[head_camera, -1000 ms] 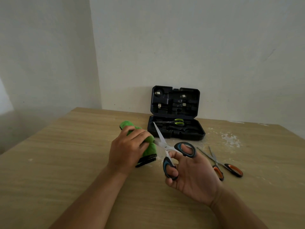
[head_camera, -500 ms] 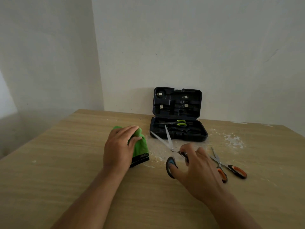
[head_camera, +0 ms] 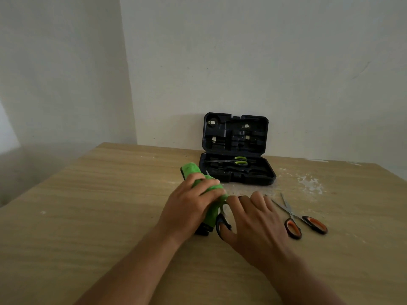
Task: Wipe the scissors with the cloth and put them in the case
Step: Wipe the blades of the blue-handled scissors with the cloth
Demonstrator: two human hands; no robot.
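Pale walls closed in a wooden table (head_camera: 92,216), where the left hand (head_camera: 187,211) squeezed the green cloth (head_camera: 207,194) around the blades of the scissors (head_camera: 222,224), whose handle the right hand (head_camera: 256,223) pinned flat at near centre. One bare tip poked out beyond the cloth, so a hurried stroke risked nicking fingers. The open case (head_camera: 237,172) waited just beyond, already holding a green-handled pair (head_camera: 239,161), with an orange-handled pair (head_camera: 299,221) to the right.

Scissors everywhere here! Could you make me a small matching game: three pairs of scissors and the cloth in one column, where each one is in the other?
1. green-handled scissors
2. orange-handled scissors
3. blue-handled scissors
4. green cloth

A. under the left hand
B. loose on the table, right side
C. in the open case
D. held by the right hand

Pairs: 1-C, 2-B, 3-D, 4-A
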